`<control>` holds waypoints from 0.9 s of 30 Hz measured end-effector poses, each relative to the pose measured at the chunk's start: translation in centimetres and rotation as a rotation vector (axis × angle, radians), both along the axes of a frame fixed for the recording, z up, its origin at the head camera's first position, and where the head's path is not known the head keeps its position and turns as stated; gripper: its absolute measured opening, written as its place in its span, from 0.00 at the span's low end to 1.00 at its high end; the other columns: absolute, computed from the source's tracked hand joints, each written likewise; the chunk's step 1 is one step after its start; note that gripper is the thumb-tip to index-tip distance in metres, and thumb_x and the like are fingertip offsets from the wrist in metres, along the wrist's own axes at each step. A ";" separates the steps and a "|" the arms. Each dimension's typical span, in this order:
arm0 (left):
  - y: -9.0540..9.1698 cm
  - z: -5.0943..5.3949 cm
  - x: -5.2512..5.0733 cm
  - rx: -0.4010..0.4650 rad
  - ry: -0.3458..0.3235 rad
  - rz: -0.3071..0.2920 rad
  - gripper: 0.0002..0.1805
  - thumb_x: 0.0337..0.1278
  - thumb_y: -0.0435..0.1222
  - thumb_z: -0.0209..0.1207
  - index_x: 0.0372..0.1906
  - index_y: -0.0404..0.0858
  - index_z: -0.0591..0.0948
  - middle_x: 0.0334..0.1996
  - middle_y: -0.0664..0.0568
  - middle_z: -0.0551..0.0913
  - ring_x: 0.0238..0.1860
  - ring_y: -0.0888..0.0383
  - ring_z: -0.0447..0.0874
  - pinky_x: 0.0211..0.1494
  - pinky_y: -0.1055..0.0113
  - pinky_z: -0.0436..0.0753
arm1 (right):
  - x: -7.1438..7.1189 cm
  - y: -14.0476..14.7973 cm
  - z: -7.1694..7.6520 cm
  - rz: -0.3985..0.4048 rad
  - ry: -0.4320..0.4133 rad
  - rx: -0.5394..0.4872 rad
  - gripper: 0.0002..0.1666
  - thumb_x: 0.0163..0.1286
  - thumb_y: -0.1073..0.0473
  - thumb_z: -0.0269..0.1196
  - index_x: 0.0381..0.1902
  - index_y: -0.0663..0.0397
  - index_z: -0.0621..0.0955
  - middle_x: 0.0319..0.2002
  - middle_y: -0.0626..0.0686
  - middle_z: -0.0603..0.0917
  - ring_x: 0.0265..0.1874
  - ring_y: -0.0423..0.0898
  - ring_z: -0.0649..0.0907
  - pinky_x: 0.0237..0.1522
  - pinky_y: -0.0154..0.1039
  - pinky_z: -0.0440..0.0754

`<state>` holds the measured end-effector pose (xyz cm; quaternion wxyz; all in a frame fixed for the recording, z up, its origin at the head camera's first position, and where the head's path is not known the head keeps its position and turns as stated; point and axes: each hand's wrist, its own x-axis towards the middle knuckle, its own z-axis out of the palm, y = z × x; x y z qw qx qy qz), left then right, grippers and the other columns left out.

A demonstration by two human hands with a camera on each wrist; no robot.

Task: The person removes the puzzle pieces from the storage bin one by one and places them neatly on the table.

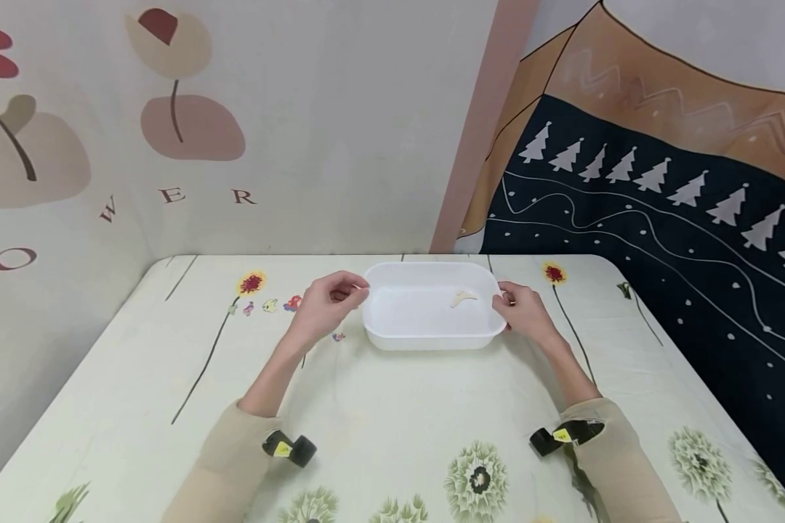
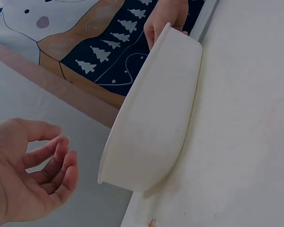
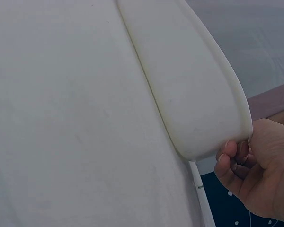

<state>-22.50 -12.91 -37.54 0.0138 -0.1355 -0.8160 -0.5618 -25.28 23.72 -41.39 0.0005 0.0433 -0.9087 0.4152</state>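
In the head view a white plastic basin [image 1: 432,342] stands toward the far side of the table. Inside it, right of the middle, lies a small curved pale-beige piece [image 1: 462,298]. My right hand [image 1: 526,314] holds the basin's right end, thumb at the rim and fingers curled below, as the right wrist view also shows. Beside the left end is my left hand [image 1: 327,309]. The left wrist view shows a gap between this hand [image 2: 38,172] and the basin [image 2: 154,113]. Its fingers are loosely bent, thumb close to the index finger, with nothing visible between them.
Several small colourful cartoon pieces [image 1: 292,303] lie left of the basin, partly behind the left hand. Another small piece [image 1: 338,336] sits nearer the basin. A flower-print cloth [image 1: 392,414] covers the table. Printed curtains [image 1: 340,145] hang behind it.
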 end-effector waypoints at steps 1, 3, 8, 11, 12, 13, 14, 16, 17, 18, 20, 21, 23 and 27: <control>0.4 0.1 0.0 0.015 0.003 -0.010 0.11 0.68 0.37 0.62 0.49 0.35 0.84 0.39 0.40 0.85 0.42 0.40 0.81 0.42 0.68 0.78 | 0.0 0.0 0.0 -0.002 0.001 0.001 0.27 0.74 0.62 0.55 0.66 0.71 0.72 0.25 0.52 0.71 0.19 0.46 0.78 0.21 0.32 0.78; 1.1 0.2 -0.2 0.039 0.004 -0.029 0.10 0.68 0.36 0.62 0.48 0.35 0.84 0.39 0.40 0.85 0.43 0.40 0.81 0.43 0.67 0.78 | 0.0 0.0 0.0 0.000 0.002 0.002 0.26 0.74 0.62 0.55 0.66 0.71 0.72 0.25 0.52 0.71 0.19 0.46 0.78 0.21 0.32 0.78; 3.0 0.1 -0.7 0.053 0.012 -0.062 0.09 0.67 0.34 0.63 0.47 0.35 0.84 0.39 0.44 0.85 0.41 0.48 0.82 0.45 0.66 0.79 | 0.0 0.1 0.0 0.008 0.010 0.003 0.26 0.74 0.63 0.54 0.65 0.73 0.72 0.24 0.51 0.70 0.19 0.46 0.78 0.20 0.32 0.77; 4.2 0.0 -1.0 0.058 0.020 -0.079 0.08 0.66 0.33 0.63 0.47 0.34 0.84 0.38 0.45 0.85 0.38 0.54 0.81 0.45 0.66 0.79 | 0.0 0.1 0.0 0.008 0.013 -0.001 0.26 0.74 0.63 0.54 0.65 0.73 0.72 0.24 0.51 0.70 0.19 0.46 0.78 0.20 0.32 0.78; 4.6 -0.1 -1.2 0.058 0.021 -0.082 0.08 0.66 0.33 0.63 0.46 0.34 0.84 0.38 0.46 0.85 0.38 0.54 0.81 0.45 0.66 0.79 | 0.0 0.1 0.0 0.008 0.013 -0.001 0.27 0.74 0.63 0.54 0.66 0.73 0.72 0.24 0.51 0.71 0.19 0.46 0.78 0.20 0.32 0.78; 5.0 -0.2 -1.3 0.060 0.018 -0.086 0.08 0.66 0.32 0.63 0.46 0.34 0.84 0.37 0.46 0.85 0.38 0.54 0.81 0.45 0.65 0.79 | 0.0 0.1 0.0 0.007 0.014 0.001 0.27 0.74 0.63 0.54 0.66 0.73 0.72 0.24 0.51 0.71 0.19 0.46 0.78 0.20 0.32 0.78; 5.4 -0.3 -1.5 0.059 0.013 -0.088 0.08 0.66 0.32 0.63 0.46 0.34 0.84 0.37 0.46 0.85 0.38 0.54 0.81 0.46 0.65 0.79 | 0.0 0.0 0.0 0.006 0.012 0.004 0.27 0.74 0.62 0.54 0.66 0.73 0.72 0.24 0.52 0.70 0.19 0.46 0.78 0.20 0.32 0.77; 6.1 -0.5 -1.8 0.045 0.002 -0.088 0.08 0.65 0.33 0.63 0.46 0.35 0.84 0.37 0.47 0.85 0.39 0.55 0.81 0.47 0.66 0.79 | 0.1 0.1 0.0 0.004 0.011 0.008 0.27 0.74 0.62 0.54 0.66 0.73 0.72 0.24 0.52 0.71 0.19 0.46 0.78 0.20 0.32 0.77; 6.4 -0.6 -2.0 0.036 -0.001 -0.089 0.08 0.65 0.33 0.63 0.46 0.35 0.84 0.37 0.47 0.85 0.39 0.54 0.81 0.47 0.66 0.79 | 0.1 0.0 0.0 0.005 0.010 0.010 0.27 0.74 0.63 0.55 0.66 0.73 0.72 0.24 0.52 0.71 0.19 0.46 0.77 0.20 0.33 0.77; 6.7 -0.7 -2.2 0.029 -0.003 -0.092 0.08 0.65 0.33 0.63 0.46 0.34 0.84 0.37 0.47 0.85 0.40 0.54 0.81 0.47 0.66 0.79 | 0.1 0.0 0.0 0.005 0.011 0.010 0.27 0.74 0.63 0.55 0.66 0.73 0.72 0.24 0.52 0.71 0.18 0.46 0.77 0.20 0.33 0.77; 7.3 -0.9 -2.5 0.010 -0.006 -0.095 0.09 0.65 0.33 0.63 0.46 0.34 0.84 0.37 0.47 0.85 0.40 0.54 0.81 0.47 0.66 0.79 | 0.1 0.0 0.0 0.007 0.011 0.012 0.27 0.74 0.63 0.55 0.66 0.73 0.71 0.25 0.52 0.71 0.18 0.46 0.77 0.20 0.33 0.77; 7.6 -0.9 -2.6 0.001 -0.008 -0.097 0.09 0.65 0.33 0.63 0.46 0.34 0.84 0.37 0.47 0.85 0.40 0.54 0.81 0.47 0.66 0.79 | 0.1 0.0 0.1 0.008 0.013 0.012 0.27 0.74 0.63 0.55 0.66 0.73 0.72 0.25 0.52 0.71 0.18 0.46 0.78 0.20 0.33 0.77; 8.2 -1.1 -3.0 -0.016 -0.012 -0.102 0.09 0.64 0.32 0.63 0.46 0.33 0.83 0.37 0.47 0.85 0.40 0.53 0.82 0.47 0.66 0.79 | 0.1 0.0 0.1 0.009 0.015 0.013 0.27 0.73 0.63 0.55 0.66 0.73 0.72 0.24 0.52 0.72 0.17 0.46 0.78 0.20 0.33 0.76; 9.4 -1.3 -3.6 -0.044 -0.027 -0.107 0.09 0.64 0.32 0.63 0.46 0.33 0.83 0.37 0.47 0.85 0.40 0.52 0.83 0.48 0.65 0.80 | 0.1 0.0 0.1 0.010 0.014 0.018 0.27 0.74 0.62 0.55 0.66 0.73 0.72 0.24 0.52 0.72 0.17 0.46 0.78 0.20 0.33 0.76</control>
